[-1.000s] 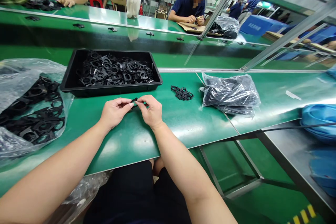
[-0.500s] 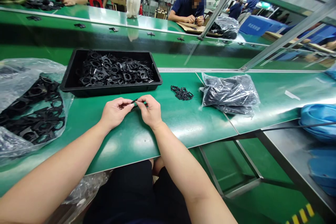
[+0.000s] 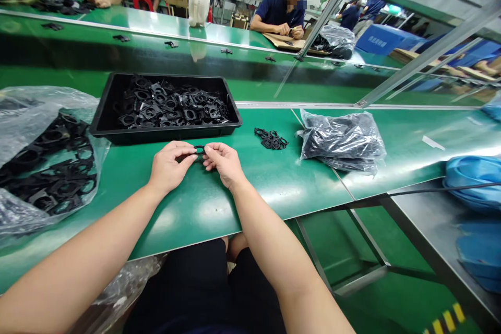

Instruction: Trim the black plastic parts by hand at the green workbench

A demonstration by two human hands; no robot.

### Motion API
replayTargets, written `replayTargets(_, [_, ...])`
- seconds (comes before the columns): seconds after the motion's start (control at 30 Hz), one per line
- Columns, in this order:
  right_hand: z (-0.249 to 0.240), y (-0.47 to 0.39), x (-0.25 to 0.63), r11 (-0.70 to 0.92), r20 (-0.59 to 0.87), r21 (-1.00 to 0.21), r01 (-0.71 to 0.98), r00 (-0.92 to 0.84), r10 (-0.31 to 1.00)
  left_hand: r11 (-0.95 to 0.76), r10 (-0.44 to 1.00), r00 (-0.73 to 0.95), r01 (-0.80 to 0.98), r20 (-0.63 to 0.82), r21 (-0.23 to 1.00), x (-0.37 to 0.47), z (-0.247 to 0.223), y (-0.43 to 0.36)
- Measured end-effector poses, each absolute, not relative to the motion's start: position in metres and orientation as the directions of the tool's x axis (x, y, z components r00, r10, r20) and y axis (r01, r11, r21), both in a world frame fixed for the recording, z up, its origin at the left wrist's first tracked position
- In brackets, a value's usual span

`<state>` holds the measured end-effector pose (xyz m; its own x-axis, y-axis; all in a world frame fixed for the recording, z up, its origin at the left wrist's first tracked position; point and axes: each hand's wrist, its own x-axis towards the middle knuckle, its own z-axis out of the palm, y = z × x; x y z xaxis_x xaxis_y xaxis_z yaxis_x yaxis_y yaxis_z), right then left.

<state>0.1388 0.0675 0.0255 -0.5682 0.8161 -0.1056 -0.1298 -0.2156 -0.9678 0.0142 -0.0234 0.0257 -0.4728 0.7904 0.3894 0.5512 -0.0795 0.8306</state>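
A small black ring (image 3: 200, 146) is held crosswise between the left hand (image 3: 169, 166) and the right hand (image 3: 224, 164), equally near both, its ends pinched by nearly closed fingertips, just before the black tray (image 3: 172, 134).

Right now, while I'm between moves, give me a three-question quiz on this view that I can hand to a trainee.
1. True or false: the left hand and the right hand hold the same small black part.
2. Multiple choice: what lies on the green bench between the black tray and the plastic-wrapped bundle?
A) a white fan
B) a small pile of loose black pieces
C) a blue box
3. Fill in: as the picture shows it, the large clear bag of black parts lies to the ____ of the black tray.

Key: 1. true; 2. B; 3. left
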Motion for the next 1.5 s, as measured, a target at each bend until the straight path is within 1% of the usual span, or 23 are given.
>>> replayTargets(0.07, [0.026,0.068,0.139,-0.262,-0.127,-0.952,-0.156,-0.577,0.807,-0.106,0.8,-0.471,0.498,0.372,0.861,0.014,0.025,-0.023])
replayTargets(0.17, [0.026,0.069,0.139,-0.259,-0.12,-0.948,-0.183,-0.547,0.829,-0.173,0.797,-0.516,0.306,0.315,0.936,0.015,0.024,-0.021])
replayTargets(0.23, [0.027,0.069,0.139,-0.268,-0.126,-0.947,-0.18,-0.559,0.82,-0.157,0.78,-0.578,0.188,0.239,0.969,0.015,0.023,-0.019])
replayTargets(0.33, [0.028,0.068,0.14,-0.303,-0.155,-0.94,-0.156,-0.596,0.788,-0.094,0.769,-0.619,0.14,0.161,0.986,0.015,0.025,-0.019])
replayTargets(0.4, [0.028,0.068,0.14,-0.306,-0.165,-0.942,-0.136,-0.606,0.778,-0.09,0.78,-0.606,0.132,0.152,0.987,0.015,0.026,-0.019])
replayTargets(0.47, [0.028,0.068,0.14,-0.286,-0.155,-0.95,-0.127,-0.603,0.782,-0.102,0.791,-0.598,0.084,0.132,0.991,0.015,0.027,-0.019])
replayTargets(0.63, [0.027,0.069,0.14,-0.249,-0.132,-0.962,-0.116,-0.599,0.79,-0.054,0.836,-0.548,-0.156,-0.041,0.986,0.011,0.029,-0.016])
replayTargets(0.8, [0.028,0.071,0.143,-0.229,-0.139,-0.971,-0.067,-0.622,0.771,0.008,0.882,-0.451,-0.271,-0.134,0.962,0.007,0.032,-0.017])
replayTargets(0.9, [0.027,0.072,0.145,-0.223,-0.145,-0.974,-0.046,-0.627,0.766,0.009,0.89,-0.435,-0.282,-0.136,0.959,0.006,0.03,-0.016])
replayTargets(1.07, [0.028,0.078,0.141,-0.238,-0.195,-0.971,0.006,-0.594,0.78,-0.029,0.861,-0.494,-0.293,-0.125,0.956,0.006,0.023,-0.011])
replayTargets(1.17, [0.046,0.09,0.133,-0.252,-0.29,-0.956,0.152,-0.628,0.722,-0.09,0.824,-0.559,-0.28,-0.086,0.956,0.006,0.022,-0.008])
replayTargets(1.23, [0.067,0.101,0.125,-0.221,-0.306,-0.952,0.212,-0.635,0.709,-0.131,0.784,-0.62,-0.237,-0.046,0.963,0.006,0.022,-0.007])
replayTargets(1.27, [0.079,0.107,0.121,-0.203,-0.273,-0.962,0.183,-0.62,0.735,-0.137,0.767,-0.641,-0.21,-0.03,0.968,0.006,0.021,-0.007])
replayTargets(1.33, [0.098,0.118,0.113,-0.166,-0.151,-0.986,0.019,-0.533,0.833,-0.122,0.759,-0.651,-0.166,-0.016,0.979,0.005,0.02,-0.007])
replayTargets(1.37, [0.104,0.123,0.11,-0.133,-0.106,-0.991,-0.021,-0.484,0.869,-0.107,0.765,-0.644,-0.15,-0.015,0.983,0.005,0.018,-0.007])
replayTargets(1.4, [0.106,0.127,0.109,-0.081,-0.064,-0.996,-0.021,-0.426,0.902,-0.091,0.773,-0.635,-0.132,-0.013,0.987,0.004,0.017,-0.008])
replayTargets(1.43, [0.103,0.13,0.11,-0.015,-0.024,-1.0,0.027,-0.367,0.93,-0.076,0.78,-0.626,-0.11,-0.01,0.991,0.004,0.015,-0.008])
replayTargets(1.5, [0.089,0.135,0.119,0.155,0.097,-0.96,0.233,-0.242,0.965,-0.052,0.789,-0.615,-0.061,0.003,0.997,0.003,0.012,-0.008])
